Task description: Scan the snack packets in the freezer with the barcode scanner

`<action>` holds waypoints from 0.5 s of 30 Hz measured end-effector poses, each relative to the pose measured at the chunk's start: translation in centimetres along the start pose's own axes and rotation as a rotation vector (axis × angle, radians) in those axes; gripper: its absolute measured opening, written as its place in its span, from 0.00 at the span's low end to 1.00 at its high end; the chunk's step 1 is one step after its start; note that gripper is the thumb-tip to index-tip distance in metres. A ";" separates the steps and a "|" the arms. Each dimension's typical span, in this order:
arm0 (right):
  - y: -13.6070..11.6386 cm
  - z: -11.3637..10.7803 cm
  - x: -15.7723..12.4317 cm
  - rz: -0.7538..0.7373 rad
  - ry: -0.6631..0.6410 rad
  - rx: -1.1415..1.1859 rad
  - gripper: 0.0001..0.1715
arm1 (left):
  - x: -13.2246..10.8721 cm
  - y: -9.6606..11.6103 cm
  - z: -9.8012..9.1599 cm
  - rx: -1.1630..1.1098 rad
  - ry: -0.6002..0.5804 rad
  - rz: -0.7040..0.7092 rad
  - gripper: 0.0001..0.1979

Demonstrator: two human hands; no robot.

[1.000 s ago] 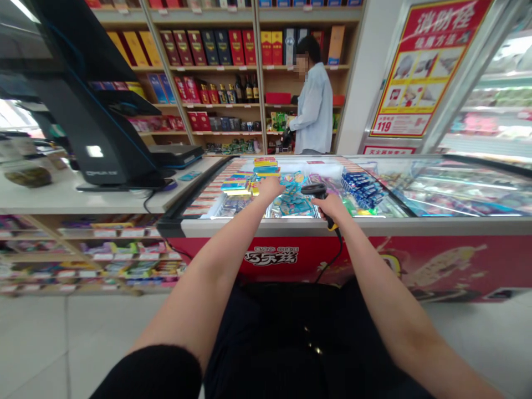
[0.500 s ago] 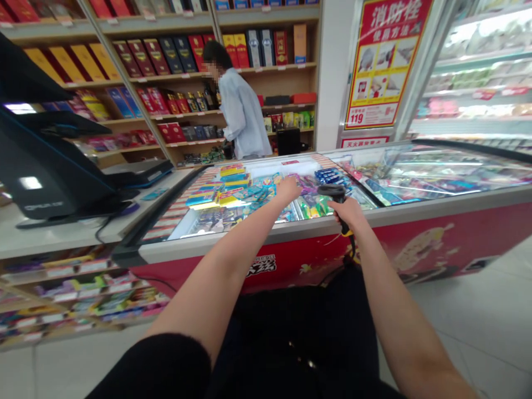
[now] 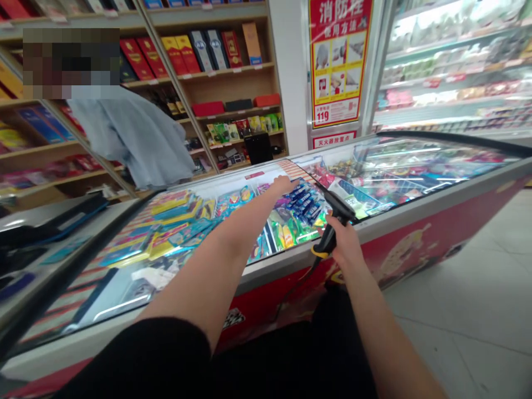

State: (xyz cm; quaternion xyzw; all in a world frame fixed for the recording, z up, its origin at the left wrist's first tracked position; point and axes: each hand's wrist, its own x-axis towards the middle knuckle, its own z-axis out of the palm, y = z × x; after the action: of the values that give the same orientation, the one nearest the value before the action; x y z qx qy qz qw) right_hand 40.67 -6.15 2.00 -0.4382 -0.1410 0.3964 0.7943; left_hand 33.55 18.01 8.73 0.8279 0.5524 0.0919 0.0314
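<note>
My right hand (image 3: 347,239) is closed around the handle of a black barcode scanner (image 3: 339,206) with a yellow trim at its base. The scanner is tilted over the freezer's front rim, its cable hanging down in front. My left hand (image 3: 284,184) reaches over the chest freezer (image 3: 286,260), close above blue wrapped ice-cream packs (image 3: 307,202). Its fingers are mostly hidden behind the back of the hand, so whether they touch or hold a pack cannot be seen. Green and yellow packs (image 3: 288,233) lie nearer, below the left wrist.
Yellow and blue ice-cream boxes (image 3: 170,208) are piled at the freezer's left. A checkout counter (image 3: 62,244) adjoins on the left. Behind the freezer a person in a light blue shirt (image 3: 133,133) stands before shelves (image 3: 233,72). A refrigerated display (image 3: 453,72) is at the right.
The view has swung right and closer to the freezer. My left hand is now near the blue packs, and the scanner has turned in my right hand. The person appears farther left and larger.
</note>
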 end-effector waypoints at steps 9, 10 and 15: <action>0.5 3.1 0.7 0.107 -0.014 0.050 0.18 | 2.0 -0.4 2.4 -0.115 -0.116 0.171 0.37; 0.8 3.6 0.5 0.114 -0.022 0.046 0.17 | 1.6 -0.5 2.5 -0.120 -0.111 0.198 0.36; 3.3 5.4 -2.2 0.104 -0.089 -0.054 0.17 | -1.1 -2.3 2.0 -0.193 -0.131 0.286 0.32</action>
State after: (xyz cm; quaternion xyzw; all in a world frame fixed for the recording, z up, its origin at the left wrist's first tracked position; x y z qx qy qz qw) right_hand 34.51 -3.61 2.72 -0.4481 -0.1639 0.4520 0.7537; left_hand 31.47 17.96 6.25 0.8953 0.4147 0.0937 0.1331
